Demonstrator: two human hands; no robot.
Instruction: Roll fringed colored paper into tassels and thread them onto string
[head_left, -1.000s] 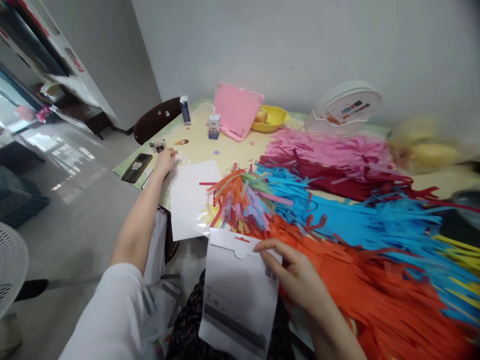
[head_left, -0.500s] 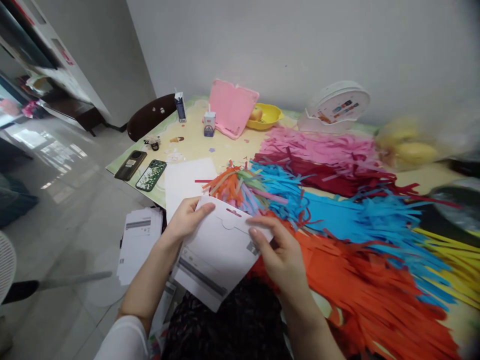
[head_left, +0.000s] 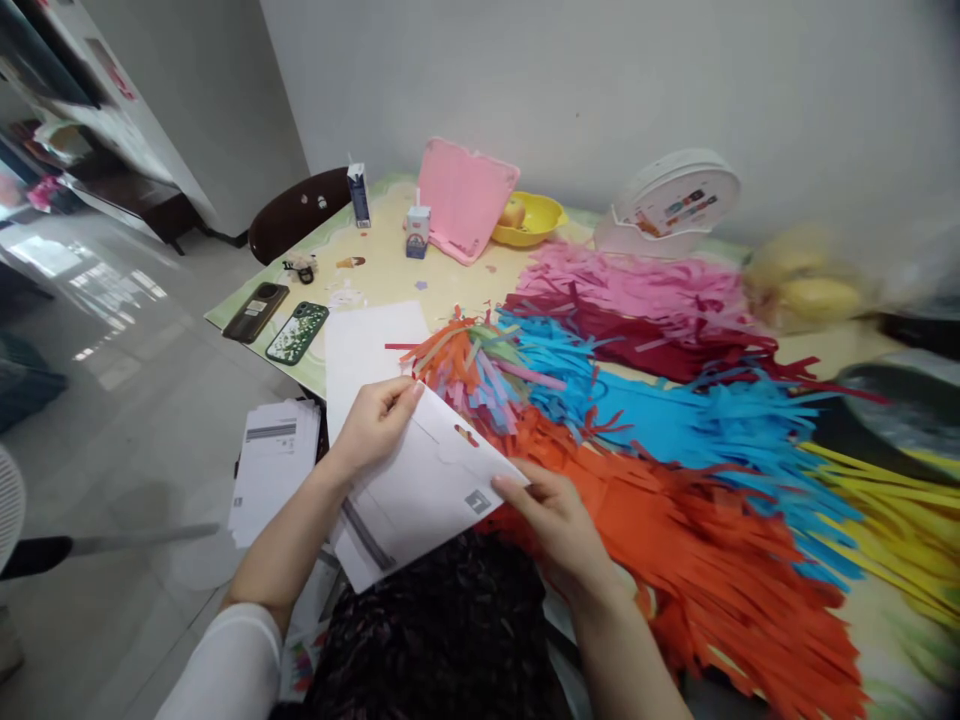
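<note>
A flat white cardboard packet [head_left: 420, 490] with a hang hole and grey print is stretched between my hands above my lap. My left hand [head_left: 380, 420] pinches its upper left corner between thumb and fingers. At the right corner, my right hand [head_left: 551, 510] grips it, thumb on top and fingers beneath. Just beyond the packet lies a bunch of mixed orange, green and lilac paper strips [head_left: 469, 365]. Fringed orange paper [head_left: 675, 540] spreads to the right of my right hand, with fringed blue paper [head_left: 667, 415] behind it. A white sheet [head_left: 360, 345] lies beyond my left hand.
A stack of printed white packets [head_left: 274, 460] sits low at the left. Two phones [head_left: 298, 332] lie near the table's left edge. Farther back are drink cartons [head_left: 418, 232], a pink stand [head_left: 465, 200], a yellow bowl [head_left: 544, 218] and pink fringed paper [head_left: 637, 285].
The packet has turned so its right corner points lower, and my right hand has moved down with it. My left hand has shifted slightly along the top edge. The view has moved a little.
</note>
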